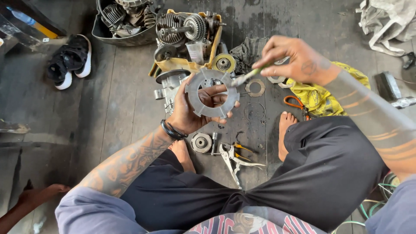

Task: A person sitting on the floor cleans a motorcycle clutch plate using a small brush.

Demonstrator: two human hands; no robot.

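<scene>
Here, the dark plank floor (108,99) fills the view, the person seated cross-legged on it in black trousers (277,182), bare feet showing. At the top a grey tub (113,38) holds engine parts, and just right of it a yellow tray (187,65) carries finned cylinders and a toothed gear (196,27). A yellow cloth (323,97) lies at right, orange-handled pliers (295,103) on its near edge. A pair of black-and-white shoes (70,60) sits at upper left. Left hand (190,113): closed around a flat grey notched ring plate (212,93), thumb and fingers gripping through its centre hole; the plate is held upright above the floor, between the knees and the yellow tray. Right hand (294,55): fingers pinched on a thin brush (248,77), its tip touching the plate's upper right rim. Locking pliers (234,159) lie on the floor before the shins, a small round bearing part (201,142) just left of them. A flat ring gasket (255,88) lies beyond the plate. Another person's hand (41,195) rests on the floor at lower left.
</scene>
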